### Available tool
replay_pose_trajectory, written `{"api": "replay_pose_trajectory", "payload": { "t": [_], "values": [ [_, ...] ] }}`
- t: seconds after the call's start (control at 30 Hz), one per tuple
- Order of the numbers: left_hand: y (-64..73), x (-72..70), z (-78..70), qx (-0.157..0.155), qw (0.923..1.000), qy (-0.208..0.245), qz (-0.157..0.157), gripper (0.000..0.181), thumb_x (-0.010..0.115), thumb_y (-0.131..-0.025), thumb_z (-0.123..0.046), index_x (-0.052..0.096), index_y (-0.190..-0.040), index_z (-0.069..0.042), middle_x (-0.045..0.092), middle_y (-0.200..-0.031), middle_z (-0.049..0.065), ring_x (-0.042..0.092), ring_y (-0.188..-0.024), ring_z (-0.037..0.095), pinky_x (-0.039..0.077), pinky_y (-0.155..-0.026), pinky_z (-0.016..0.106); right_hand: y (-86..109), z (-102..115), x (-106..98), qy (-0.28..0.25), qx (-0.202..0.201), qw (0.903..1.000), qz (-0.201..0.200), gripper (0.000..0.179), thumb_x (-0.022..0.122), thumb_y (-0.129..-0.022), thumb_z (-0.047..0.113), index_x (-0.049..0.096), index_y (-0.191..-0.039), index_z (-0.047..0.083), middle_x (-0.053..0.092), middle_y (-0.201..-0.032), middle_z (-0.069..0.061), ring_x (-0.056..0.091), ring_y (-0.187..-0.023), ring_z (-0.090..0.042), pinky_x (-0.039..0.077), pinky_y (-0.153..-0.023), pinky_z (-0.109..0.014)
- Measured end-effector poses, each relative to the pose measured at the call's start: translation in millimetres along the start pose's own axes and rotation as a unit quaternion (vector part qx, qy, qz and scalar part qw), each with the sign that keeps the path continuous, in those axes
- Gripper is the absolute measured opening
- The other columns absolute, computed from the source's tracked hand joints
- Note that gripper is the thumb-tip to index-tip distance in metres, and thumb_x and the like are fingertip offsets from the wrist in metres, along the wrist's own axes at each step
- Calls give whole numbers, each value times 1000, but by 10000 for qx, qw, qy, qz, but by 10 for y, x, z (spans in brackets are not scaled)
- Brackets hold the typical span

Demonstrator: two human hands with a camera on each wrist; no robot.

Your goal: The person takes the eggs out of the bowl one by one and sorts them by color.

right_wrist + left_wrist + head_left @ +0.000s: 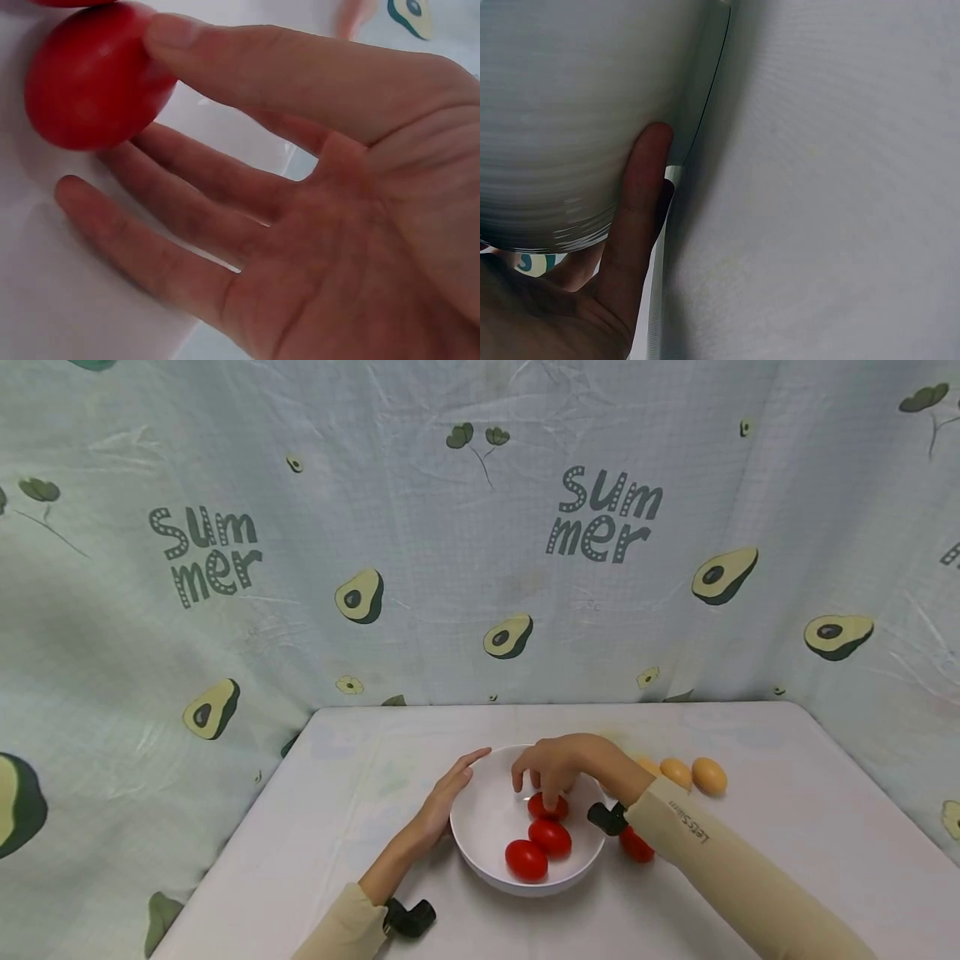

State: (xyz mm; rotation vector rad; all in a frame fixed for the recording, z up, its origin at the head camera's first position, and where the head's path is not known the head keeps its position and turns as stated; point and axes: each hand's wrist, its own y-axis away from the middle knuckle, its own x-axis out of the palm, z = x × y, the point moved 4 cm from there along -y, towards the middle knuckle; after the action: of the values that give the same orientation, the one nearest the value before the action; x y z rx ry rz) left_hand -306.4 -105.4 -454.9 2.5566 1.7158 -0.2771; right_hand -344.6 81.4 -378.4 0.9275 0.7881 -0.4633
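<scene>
A white bowl stands on the table with three red eggs in it. The right hand reaches into the bowl and pinches the rearmost red egg. In the right wrist view, the thumb lies on one side of this egg and fingers pass behind it. The other two red eggs, one in the middle and one nearer the front, lie close together. The left hand rests against the bowl's left side, fingers extended along the rim. In the left wrist view, a digit touches the bowl's outer wall.
Another red egg lies right of the bowl, partly hidden by the right forearm. Behind that arm are several yellow-orange eggs, including one at the far right. The white table meets a printed curtain at the back.
</scene>
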Motion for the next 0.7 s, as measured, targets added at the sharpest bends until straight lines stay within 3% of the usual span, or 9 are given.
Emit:
{"api": "replay_pose_trajectory", "payload": {
  "t": [0.13,0.37,0.7],
  "values": [
    [4,-8,-4,-2,10000,-38,27,51,22,-114,-34,31,-163,-21,29,-169,13,48,-139,37,53,-103,31,-28,17,8,3,118,9999,89,40,83,-80,2,70,-109,26,66,-105,-1,64,-95,-22,63,-82,-38],
    [1,-13,2,55,9999,-40,82,51,22,-114,-34,31,-163,-21,28,-170,13,47,-139,38,52,-104,34,-72,62,29,73,-178,9997,173,30,82,-81,2,74,-99,24,67,-103,-1,65,-93,-21,63,-80,-34],
    [-8,-13,-8,29,9999,-72,85,51,23,-114,-35,31,-162,-21,26,-171,10,45,-143,37,51,-106,35,-71,91,-21,440,-343,9984,15,30,80,-83,4,72,-102,25,67,-104,1,63,-93,-19,62,-81,-35]
  ]
}}
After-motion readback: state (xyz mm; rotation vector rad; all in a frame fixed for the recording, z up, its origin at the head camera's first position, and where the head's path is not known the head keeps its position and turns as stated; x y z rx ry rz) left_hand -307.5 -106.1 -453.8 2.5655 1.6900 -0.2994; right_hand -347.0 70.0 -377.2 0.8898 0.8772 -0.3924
